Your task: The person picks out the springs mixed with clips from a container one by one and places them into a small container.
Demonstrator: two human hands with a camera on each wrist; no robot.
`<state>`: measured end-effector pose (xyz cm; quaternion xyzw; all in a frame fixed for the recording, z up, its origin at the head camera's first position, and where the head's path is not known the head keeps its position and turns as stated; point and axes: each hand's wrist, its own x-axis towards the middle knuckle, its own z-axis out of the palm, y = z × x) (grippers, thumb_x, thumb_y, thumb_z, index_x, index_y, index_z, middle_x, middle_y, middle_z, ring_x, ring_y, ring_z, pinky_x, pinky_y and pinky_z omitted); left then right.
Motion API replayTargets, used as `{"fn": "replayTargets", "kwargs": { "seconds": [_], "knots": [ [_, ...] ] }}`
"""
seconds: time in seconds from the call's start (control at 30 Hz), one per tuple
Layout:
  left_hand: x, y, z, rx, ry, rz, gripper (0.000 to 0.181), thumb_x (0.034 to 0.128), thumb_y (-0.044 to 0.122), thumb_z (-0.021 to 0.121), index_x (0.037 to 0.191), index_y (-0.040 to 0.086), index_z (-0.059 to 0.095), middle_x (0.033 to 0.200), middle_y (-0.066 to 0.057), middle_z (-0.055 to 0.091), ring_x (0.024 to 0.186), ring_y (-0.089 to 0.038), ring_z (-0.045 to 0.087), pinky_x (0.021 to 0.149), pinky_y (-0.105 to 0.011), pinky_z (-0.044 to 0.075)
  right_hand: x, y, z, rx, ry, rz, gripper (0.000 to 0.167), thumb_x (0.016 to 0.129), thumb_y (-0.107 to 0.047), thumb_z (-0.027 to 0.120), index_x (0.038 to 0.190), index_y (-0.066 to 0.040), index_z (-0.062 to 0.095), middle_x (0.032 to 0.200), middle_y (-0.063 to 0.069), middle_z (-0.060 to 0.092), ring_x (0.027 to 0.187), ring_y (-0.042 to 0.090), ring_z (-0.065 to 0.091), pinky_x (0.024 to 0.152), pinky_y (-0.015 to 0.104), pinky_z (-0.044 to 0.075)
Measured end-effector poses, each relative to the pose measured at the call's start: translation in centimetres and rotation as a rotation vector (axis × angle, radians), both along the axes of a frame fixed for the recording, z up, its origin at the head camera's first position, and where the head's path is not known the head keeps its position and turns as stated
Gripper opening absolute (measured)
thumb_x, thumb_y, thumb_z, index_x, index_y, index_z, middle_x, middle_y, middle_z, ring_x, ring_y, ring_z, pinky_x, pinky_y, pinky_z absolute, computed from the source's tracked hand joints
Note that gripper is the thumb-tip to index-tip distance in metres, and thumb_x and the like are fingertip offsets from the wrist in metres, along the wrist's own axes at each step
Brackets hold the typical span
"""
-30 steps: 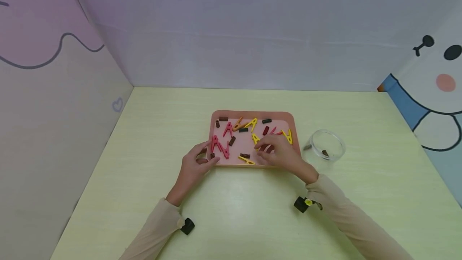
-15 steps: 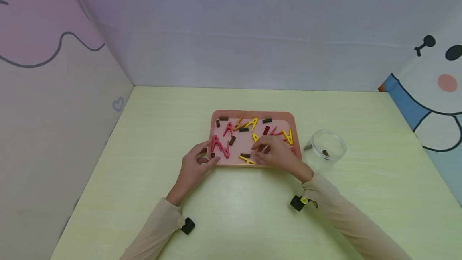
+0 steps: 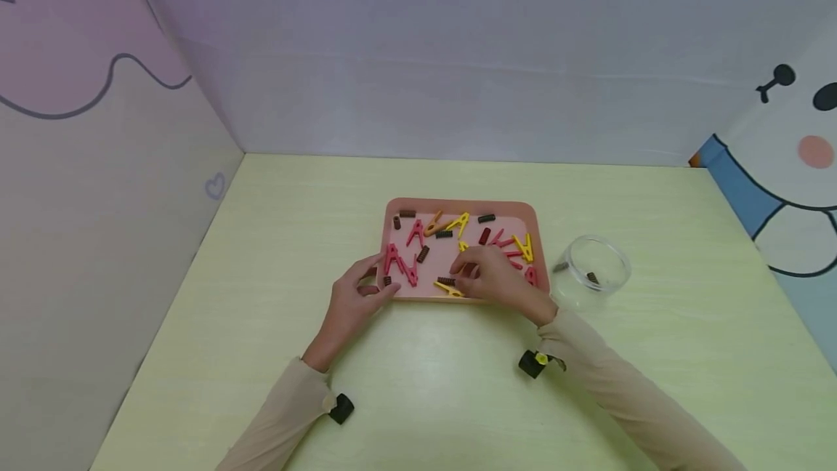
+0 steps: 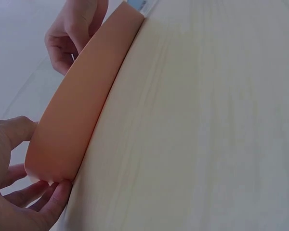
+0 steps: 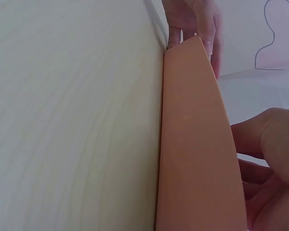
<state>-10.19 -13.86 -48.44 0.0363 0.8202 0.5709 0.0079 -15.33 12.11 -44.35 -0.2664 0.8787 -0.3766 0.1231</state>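
Our pink tray (image 3: pixel 458 205) lay on a pale desk (image 3: pixel 418 398), with a clear round dish (image 3: pixel 611 286) just beside it to the right. Scattered in the tray were red clip pieces (image 3: pixel 391 259), yellow clip pieces (image 3: pixel 525 247), an orange clip piece (image 3: pixel 434 224) and several small dark springs (image 3: pixel 444 234). Our left hand (image 3: pixel 353 293) gripped the tray's front left corner, its fingers curled against the side. Our right hand (image 3: pixel 493 278) reached over the tray's front edge, thumb and forefinger close together near a spring and a yellow piece; we could not tell whether those fingers pinched anything. We judged the work to be at an early stage: one dark piece lay in the dish, another showed at its left edge, inside or outside we could not say, and many springs lay loose in the tray.
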Motion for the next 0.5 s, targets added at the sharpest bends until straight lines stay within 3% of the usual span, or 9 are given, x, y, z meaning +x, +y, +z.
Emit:
{"fn": "replayTargets", "kwargs": {
  "seconds": [0.2, 0.5],
  "knots": [
    [0.1, 0.1, 0.0, -0.017, -0.008, 0.008, 0.062, 0.0808, 0.031, 0.075, 0.137, 0.017, 0.051, 0.133, -0.001, 0.051, 0.109, -0.021, 0.055, 0.08, -0.026, 0.054, -0.3, -0.6, 0.0, 0.051, -0.058, 0.006, 0.008, 0.082, -0.002, 0.069, 0.089, -0.007, 0.072, 0.08, -0.002, 0.064, 0.074, 0.015, 0.055, 0.065, 0.024, 0.051],
    [0.2, 0.1, 0.3, -0.001, -0.002, -0.001, 0.061, 0.0815, 0.031, 0.075, 0.137, 0.017, 0.052, 0.134, -0.004, 0.051, 0.11, -0.024, 0.055, 0.082, -0.034, 0.054, -0.7, -1.2, -0.2, 0.127, -0.044, 0.024, 0.007, 0.083, -0.006, 0.071, 0.089, -0.009, 0.073, 0.081, -0.003, 0.065, 0.071, 0.014, 0.054, 0.064, 0.022, 0.05]
  ]
}}
